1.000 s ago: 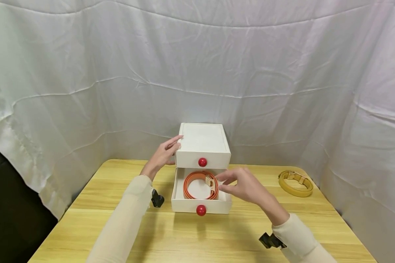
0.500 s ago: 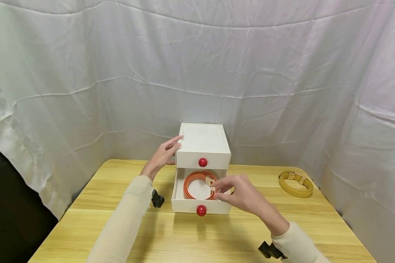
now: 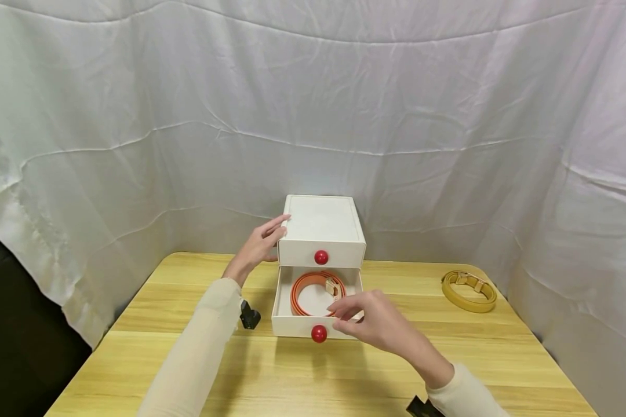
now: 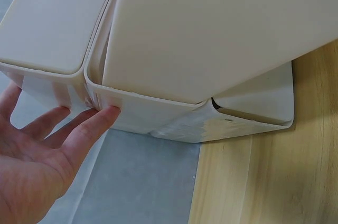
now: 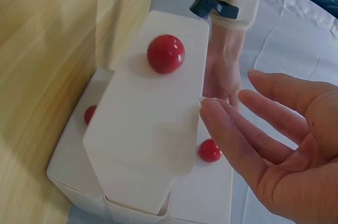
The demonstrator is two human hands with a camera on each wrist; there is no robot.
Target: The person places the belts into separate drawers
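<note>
Right hand (image 3: 378, 321) lowered toward drawer front (image 3: 318, 327).

backdrop: white creased cloth (image 3: 344, 98) hung behind and along both sides, draped to table height | furniture: light wooden table (image 3: 271, 376) with visible plank grain, rounded far corners | left edge: dark gap (image 3: 10, 347) beyond the cloth | light: soft, even, faint shadows on the wood

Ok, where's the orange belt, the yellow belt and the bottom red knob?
orange belt (image 3: 304, 285), head view, left curve of the coil.
yellow belt (image 3: 461, 297), head view, front loop.
bottom red knob (image 3: 319, 333), head view, ball's middle.
</note>
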